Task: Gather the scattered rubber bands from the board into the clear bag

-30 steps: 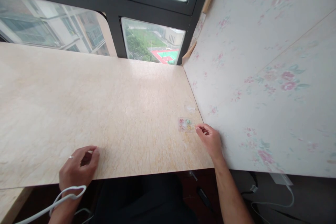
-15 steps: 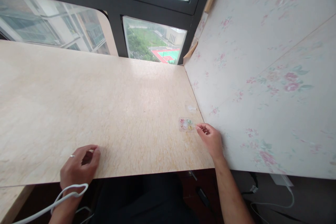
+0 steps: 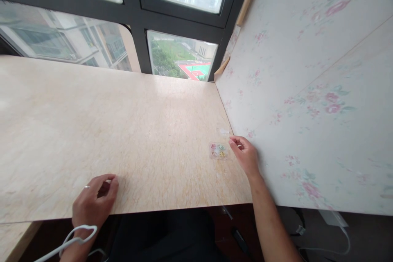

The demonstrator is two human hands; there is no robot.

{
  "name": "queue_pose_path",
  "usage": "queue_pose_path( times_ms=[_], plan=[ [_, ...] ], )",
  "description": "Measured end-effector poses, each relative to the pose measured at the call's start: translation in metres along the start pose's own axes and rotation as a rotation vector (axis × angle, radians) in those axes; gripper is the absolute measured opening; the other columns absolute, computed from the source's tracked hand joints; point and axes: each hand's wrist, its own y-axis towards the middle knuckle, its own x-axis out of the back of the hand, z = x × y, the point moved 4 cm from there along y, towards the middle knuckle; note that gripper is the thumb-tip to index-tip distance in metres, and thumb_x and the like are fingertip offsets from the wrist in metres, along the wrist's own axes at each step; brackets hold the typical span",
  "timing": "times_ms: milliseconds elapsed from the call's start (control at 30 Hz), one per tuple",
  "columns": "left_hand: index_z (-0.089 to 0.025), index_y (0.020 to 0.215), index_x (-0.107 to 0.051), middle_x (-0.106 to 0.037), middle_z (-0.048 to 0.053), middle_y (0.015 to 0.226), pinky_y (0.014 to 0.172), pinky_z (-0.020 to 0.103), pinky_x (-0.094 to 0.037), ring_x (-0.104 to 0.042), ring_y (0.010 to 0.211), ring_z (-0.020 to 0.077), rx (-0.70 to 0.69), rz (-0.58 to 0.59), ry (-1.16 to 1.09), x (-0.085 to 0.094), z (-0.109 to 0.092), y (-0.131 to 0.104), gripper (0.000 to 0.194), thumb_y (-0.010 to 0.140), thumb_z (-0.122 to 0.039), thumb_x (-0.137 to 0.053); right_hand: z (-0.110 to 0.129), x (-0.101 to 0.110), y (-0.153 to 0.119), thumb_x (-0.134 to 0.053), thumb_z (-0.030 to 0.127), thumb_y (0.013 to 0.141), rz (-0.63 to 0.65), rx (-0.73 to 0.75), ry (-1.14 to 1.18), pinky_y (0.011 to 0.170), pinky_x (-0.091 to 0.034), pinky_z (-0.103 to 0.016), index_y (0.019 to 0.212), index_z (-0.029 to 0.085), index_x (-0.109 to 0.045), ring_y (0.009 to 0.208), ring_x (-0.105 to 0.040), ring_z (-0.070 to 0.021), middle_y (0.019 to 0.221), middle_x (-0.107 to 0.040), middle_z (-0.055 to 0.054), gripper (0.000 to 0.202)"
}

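Observation:
A small clear plastic case (image 3: pixel 218 150) lies on the marble-patterned sill near the wall. Coloured ring-like bits, pink, green and yellow, sit in its compartments. Just right of the case is my right hand (image 3: pixel 245 153), thumb and forefinger pinched together; anything between the tips is too small to make out. A little clear plastic piece (image 3: pixel 223 131), perhaps a lid, lies behind the case close to those fingertips. My left hand (image 3: pixel 95 197) rests at the sill's front edge on the left, fingers curled with thumb and forefinger tips meeting and nothing visible in them.
The pale sill (image 3: pixel 147 131) runs from the dark window frame (image 3: pixel 135 20) to its front edge. A flowered wall (image 3: pixel 294 131) bounds the right side. A white cord (image 3: pixel 75 235) loops around my left wrist. Cables hang below at the lower right.
My right hand has moved slightly away from the case, toward the clear piece behind it. My left hand keeps its curled pose. The camera view has tilted up slightly.

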Motion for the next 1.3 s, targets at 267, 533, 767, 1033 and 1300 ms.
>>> queue_pose_path(
  times_ms=[267,533,767,1033,1300],
  plan=[
    [-0.019,0.083,-0.062,-0.063,0.001,0.073,0.059,0.025,-0.045,-0.059,0.060,0.0145,-0.018,0.034,-0.012,0.001,-0.004,-0.001,0.020,0.082,-0.036,-0.052,-0.022,-0.049,0.078,-0.070,0.031,0.068,0.275,0.084,-0.327,0.102,-0.037,-0.040,0.132,0.015,-0.048,0.124,-0.048,-0.0259,0.136,-0.050,-0.015,0.069],
    [-0.020,0.083,-0.061,-0.063,0.000,0.073,0.059,0.025,-0.045,-0.059,0.059,0.0135,-0.043,0.016,-0.025,0.002,-0.001,-0.001,0.018,0.083,-0.035,-0.052,-0.030,-0.060,0.094,-0.077,0.032,0.062,0.357,0.086,-0.368,0.101,-0.038,-0.040,0.122,0.021,-0.057,0.121,-0.052,-0.0280,0.129,-0.057,-0.012,0.064],
    [-0.019,0.083,-0.062,-0.064,0.002,0.074,0.059,0.025,-0.044,-0.059,0.061,0.0141,-0.040,0.022,-0.003,0.001,0.000,-0.002,0.020,0.084,-0.035,-0.051,-0.011,-0.054,0.082,-0.077,0.043,0.065,0.285,0.075,-0.152,0.102,-0.039,-0.041,0.127,0.019,-0.052,0.117,-0.054,-0.0251,0.125,-0.060,-0.013,0.071],
    [-0.021,0.080,-0.064,-0.064,0.000,0.069,0.059,0.026,-0.047,-0.059,0.059,0.0144,0.139,0.096,-0.108,0.001,-0.001,-0.002,0.020,0.078,-0.039,-0.056,0.059,-0.037,0.027,-0.049,0.069,0.079,0.262,-0.087,0.994,0.107,-0.036,-0.044,0.123,0.025,-0.054,0.127,-0.046,-0.0232,0.135,-0.052,-0.008,0.062],
    [-0.021,0.102,-0.060,-0.064,0.008,0.103,0.078,0.036,-0.054,-0.062,0.088,0.0201,-0.133,0.223,-0.541,0.018,-0.114,0.010,0.023,0.083,-0.034,-0.059,0.092,-0.051,-0.032,-0.033,0.074,0.083,0.666,-0.569,1.303,0.102,-0.041,-0.038,0.110,0.020,-0.063,0.126,-0.046,-0.0213,0.133,-0.055,-0.008,0.068]
  ],
)
